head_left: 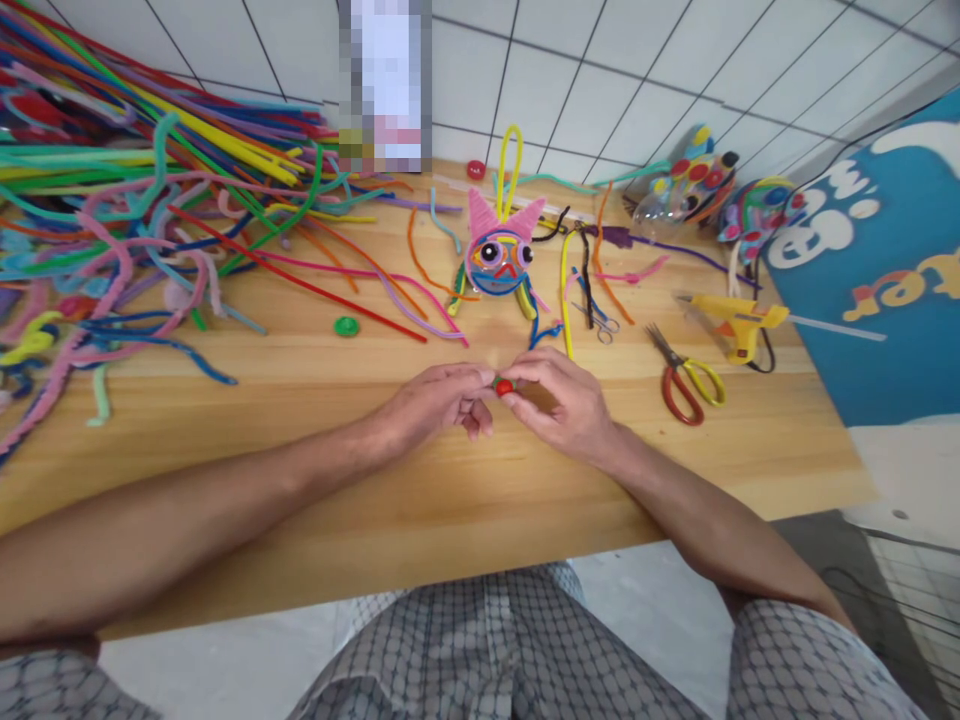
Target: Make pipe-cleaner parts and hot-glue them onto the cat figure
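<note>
My left hand [439,398] and my right hand [559,398] meet over the middle of the wooden table [450,500]. Both pinch a small red piece [504,386] with a bit of green beside it; I cannot make out exactly what it is. Just beyond my fingers stands a pipe-cleaner cat figure [500,258] with pink ears, big eyes and a yellow loop on top. Loose pipe cleaners trail around it.
A big heap of coloured pipe cleaners [112,200] covers the left of the table. A green cap [346,326] lies left of centre. Red-and-yellow scissors [686,380], small scissors [604,322] and a yellow glue gun [739,322] lie on the right, with decorated bottle figures [697,185] behind.
</note>
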The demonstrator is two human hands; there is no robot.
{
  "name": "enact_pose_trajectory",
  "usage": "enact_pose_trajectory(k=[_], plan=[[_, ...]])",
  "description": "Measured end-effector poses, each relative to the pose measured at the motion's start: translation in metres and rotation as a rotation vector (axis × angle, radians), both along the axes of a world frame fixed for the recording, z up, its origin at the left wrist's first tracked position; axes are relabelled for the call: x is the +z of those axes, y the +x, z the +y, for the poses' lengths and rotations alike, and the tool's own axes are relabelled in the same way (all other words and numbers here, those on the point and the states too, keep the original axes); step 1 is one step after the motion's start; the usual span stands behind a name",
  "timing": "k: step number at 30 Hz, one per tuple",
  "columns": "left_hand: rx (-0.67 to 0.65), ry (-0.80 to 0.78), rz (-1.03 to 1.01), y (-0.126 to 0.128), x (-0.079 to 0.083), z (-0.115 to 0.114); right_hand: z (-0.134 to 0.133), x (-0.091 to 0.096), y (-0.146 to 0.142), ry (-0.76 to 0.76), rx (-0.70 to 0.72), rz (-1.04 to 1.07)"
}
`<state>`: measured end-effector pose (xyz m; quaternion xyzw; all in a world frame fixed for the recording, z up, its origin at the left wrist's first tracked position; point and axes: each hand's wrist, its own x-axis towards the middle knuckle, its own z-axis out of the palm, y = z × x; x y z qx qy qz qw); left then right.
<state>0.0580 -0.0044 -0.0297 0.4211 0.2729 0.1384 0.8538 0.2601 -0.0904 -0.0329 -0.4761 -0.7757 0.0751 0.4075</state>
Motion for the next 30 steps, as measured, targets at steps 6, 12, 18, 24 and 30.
enact_pose_trajectory(k=[6,12,18,24,30], plan=[[-0.015,0.012,-0.003,-0.0002,-0.0023,0.0003,-0.0008,0.0017,-0.0001,-0.014,-0.002,0.021],[-0.029,0.069,0.035,-0.0034,-0.0043,-0.0008,-0.0007,0.0032,0.0007,-0.008,0.003,0.017],[-0.042,0.136,0.097,-0.0046,-0.0043,-0.0011,-0.0015,0.0035,-0.0002,0.010,0.006,-0.007],[-0.040,0.164,0.099,-0.0039,-0.0035,-0.0012,-0.0014,0.0023,-0.0008,0.009,0.024,-0.017],[-0.026,0.128,0.089,-0.0039,-0.0053,-0.0006,-0.0016,0.0028,-0.0012,0.016,0.020,-0.024]])
